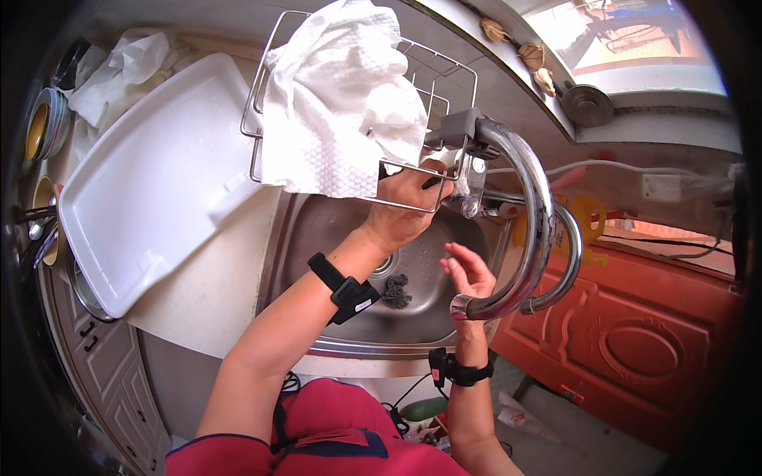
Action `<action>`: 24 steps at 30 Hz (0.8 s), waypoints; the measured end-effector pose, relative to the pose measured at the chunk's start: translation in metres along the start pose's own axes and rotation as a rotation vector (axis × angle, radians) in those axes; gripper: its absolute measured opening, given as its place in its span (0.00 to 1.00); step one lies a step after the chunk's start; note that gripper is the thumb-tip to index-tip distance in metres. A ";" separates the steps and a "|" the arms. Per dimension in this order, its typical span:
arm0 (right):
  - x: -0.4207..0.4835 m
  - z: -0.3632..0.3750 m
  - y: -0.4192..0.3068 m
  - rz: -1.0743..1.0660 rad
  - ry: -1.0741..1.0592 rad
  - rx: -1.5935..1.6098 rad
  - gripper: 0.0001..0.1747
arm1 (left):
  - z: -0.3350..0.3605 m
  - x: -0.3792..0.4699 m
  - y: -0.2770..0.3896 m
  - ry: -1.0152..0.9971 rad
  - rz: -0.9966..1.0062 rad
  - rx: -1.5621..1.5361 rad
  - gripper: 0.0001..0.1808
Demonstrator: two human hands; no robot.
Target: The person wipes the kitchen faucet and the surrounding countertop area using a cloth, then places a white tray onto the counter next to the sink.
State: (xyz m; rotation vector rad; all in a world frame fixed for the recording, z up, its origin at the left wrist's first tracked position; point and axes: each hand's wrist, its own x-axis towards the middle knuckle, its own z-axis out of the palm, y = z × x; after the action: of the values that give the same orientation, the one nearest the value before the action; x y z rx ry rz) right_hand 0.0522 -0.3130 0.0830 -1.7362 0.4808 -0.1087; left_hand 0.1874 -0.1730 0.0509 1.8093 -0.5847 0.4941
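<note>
My left hand (pixel 405 205) reaches over the stainless steel sink (pixel 324 238), beneath and behind the wires of a metal rack (pixel 477 89). Its fingers are bent beside small white and clear items near the tap's base; the rack partly covers them, so a grip cannot be made out. White textured cloths or paper towels (pixel 339 113) drape over the rack. Above the sink's right side, my right hand (pixel 473 273) holds nothing, thumb and fingers apart, just behind the end of the curved chrome tap (pixel 539 196). A dark scouring pad (pixel 396 291) lies near the drain (pixel 381 268).
A large white plastic tray (pixel 155 178) rests on the counter (pixel 232 262) at left, near stacked bowls (pixel 50 125) and a utensil holder (pixel 50 238). Yellow bottles (pixel 586 220) stand behind the tap. Garlic bulbs (pixel 531 56) and a metal lid (pixel 587 105) line the windowsill.
</note>
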 end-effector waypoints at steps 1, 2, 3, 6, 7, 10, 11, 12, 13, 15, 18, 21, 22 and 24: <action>0.006 0.001 -0.002 -0.015 0.026 -0.009 0.14 | -0.002 -0.003 0.001 0.001 -0.001 0.000 0.06; 0.012 0.003 -0.005 -0.026 0.056 0.010 0.13 | -0.004 -0.006 0.001 -0.068 -0.005 0.001 0.07; 0.019 0.007 -0.011 -0.037 0.084 0.029 0.13 | -0.007 -0.008 0.003 -0.135 -0.008 0.003 0.08; 0.037 0.018 -0.037 0.023 0.124 0.046 0.15 | -0.008 -0.026 0.006 -0.212 -0.129 -0.053 0.13; 0.043 0.023 -0.047 0.058 0.132 0.066 0.15 | -0.012 -0.032 0.007 -0.235 -0.239 -0.086 0.18; 0.055 0.031 -0.058 0.137 -0.013 0.240 0.16 | -0.022 -0.045 0.005 -0.135 -0.357 -0.104 0.16; 0.058 0.030 -0.057 0.142 -0.056 0.251 0.15 | -0.025 -0.049 0.006 -0.090 -0.414 -0.115 0.15; 0.060 0.028 -0.058 0.144 -0.055 0.251 0.15 | -0.031 -0.049 0.011 -0.078 -0.487 -0.152 0.15; 0.061 0.027 -0.061 0.185 -0.128 0.330 0.14 | -0.034 -0.052 0.012 -0.078 -0.488 -0.153 0.15; 0.063 0.027 -0.064 0.226 -0.200 0.407 0.13 | -0.039 -0.056 0.015 -0.041 -0.607 -0.235 0.16; 0.064 0.029 -0.066 0.217 -0.248 0.398 0.12 | -0.049 -0.061 0.017 -0.011 -0.651 -0.229 0.16; 0.062 0.030 -0.069 0.223 -0.200 0.383 0.11 | -0.055 -0.064 0.019 0.002 -0.700 -0.228 0.16; 0.062 0.031 -0.069 0.224 -0.198 0.383 0.11 | -0.056 -0.066 0.018 0.012 -0.695 -0.229 0.16; 0.061 0.034 -0.070 0.240 -0.143 0.368 0.11 | -0.057 -0.068 0.017 0.021 -0.690 -0.231 0.17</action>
State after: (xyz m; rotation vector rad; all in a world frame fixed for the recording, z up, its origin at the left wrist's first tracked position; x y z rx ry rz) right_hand 0.1366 -0.2945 0.1309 -1.3066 0.5237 0.0941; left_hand 0.1207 -0.1132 0.0398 1.6505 0.0210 -0.0268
